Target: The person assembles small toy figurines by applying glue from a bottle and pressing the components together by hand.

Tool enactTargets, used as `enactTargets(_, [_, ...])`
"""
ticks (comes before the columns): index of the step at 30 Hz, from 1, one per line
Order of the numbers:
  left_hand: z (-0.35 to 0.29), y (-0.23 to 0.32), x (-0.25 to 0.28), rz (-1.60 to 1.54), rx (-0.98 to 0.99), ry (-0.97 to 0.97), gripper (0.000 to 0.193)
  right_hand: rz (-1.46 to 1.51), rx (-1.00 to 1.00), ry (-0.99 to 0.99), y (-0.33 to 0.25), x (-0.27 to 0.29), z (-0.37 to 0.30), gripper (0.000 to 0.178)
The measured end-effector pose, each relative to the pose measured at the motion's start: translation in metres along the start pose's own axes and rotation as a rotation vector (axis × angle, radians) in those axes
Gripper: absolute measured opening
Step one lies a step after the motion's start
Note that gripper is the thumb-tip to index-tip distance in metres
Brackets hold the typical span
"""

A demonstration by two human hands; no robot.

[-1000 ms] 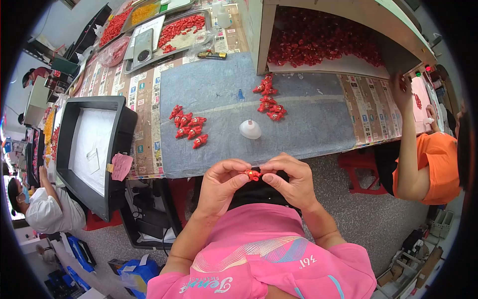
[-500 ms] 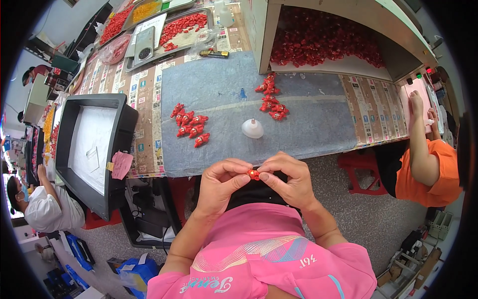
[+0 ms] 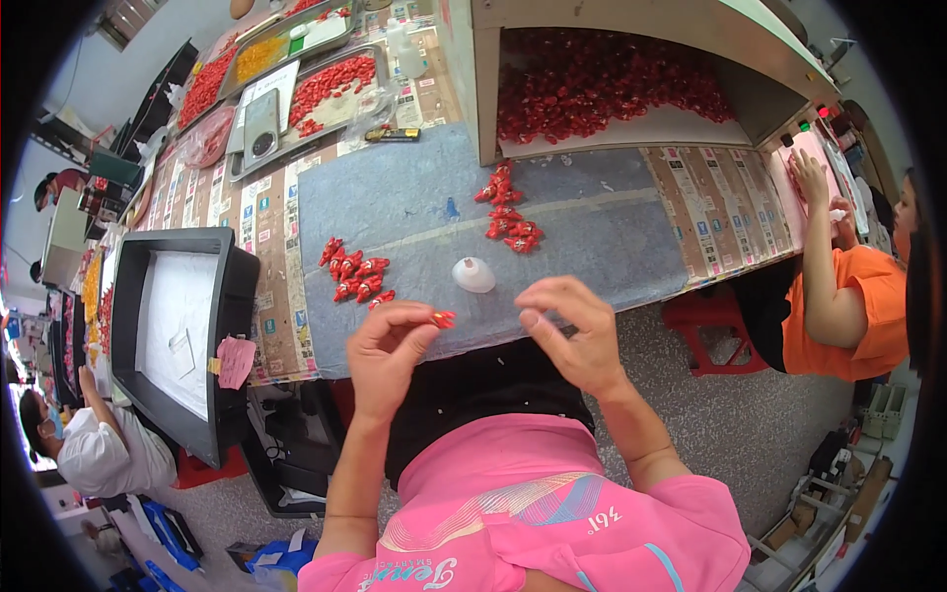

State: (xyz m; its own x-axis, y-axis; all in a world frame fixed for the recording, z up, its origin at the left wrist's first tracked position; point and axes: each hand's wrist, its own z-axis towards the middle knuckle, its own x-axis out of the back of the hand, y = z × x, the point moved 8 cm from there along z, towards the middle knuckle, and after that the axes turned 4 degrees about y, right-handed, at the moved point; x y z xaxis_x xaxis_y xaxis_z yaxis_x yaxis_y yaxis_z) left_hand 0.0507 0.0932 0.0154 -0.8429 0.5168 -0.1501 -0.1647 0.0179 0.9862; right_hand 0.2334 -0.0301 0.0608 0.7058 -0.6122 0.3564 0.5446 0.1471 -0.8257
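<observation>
Between the thumb and forefinger of my left hand (image 3: 387, 357) is a small red plastic piece (image 3: 443, 320) with a bit of yellow on it. My right hand (image 3: 577, 337) hovers off to the right, its thumb and fingers apart and nothing visible in them. Both hands are over the front edge of a blue-grey cloth mat (image 3: 582, 237). A small white squeeze bottle (image 3: 473, 276) with a narrow tip stands on the mat beyond them. One cluster of red figure-like pieces (image 3: 347, 274) lies beyond my left hand, and a second red cluster (image 3: 511, 219) lies past the bottle.
A large box (image 3: 483, 89), open at the front, holds many red pieces. Left of the mat is a black bin (image 3: 242, 286) with a pink note. Metal trays (image 3: 380, 74) and a phone (image 3: 259, 128) lie far left. A person in orange (image 3: 853, 326) works at the right.
My hands have moved apart. The left has gone left with the red piece, and the right has let go of it. The whole view has shifted slightly.
</observation>
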Motion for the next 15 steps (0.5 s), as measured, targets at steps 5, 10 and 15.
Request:
enactTargets(5, [0.022, 0.013, 0.022, 0.354, -0.184, 0.096, 0.017, -0.233, 0.039, 0.146, 0.026, 0.017, 0.014, 0.019])
enactTargets(10, [0.033, 0.027, 0.024, 0.676, -0.33, 0.13, 0.017, -0.367, 0.087, 0.064, 0.033, -0.001, 0.031, 0.027])
enactTargets(15, [0.033, 0.035, 0.028, 0.79, -0.426, 0.193, 0.018, -0.43, 0.059, 0.054, 0.036, -0.007, 0.036, 0.022])
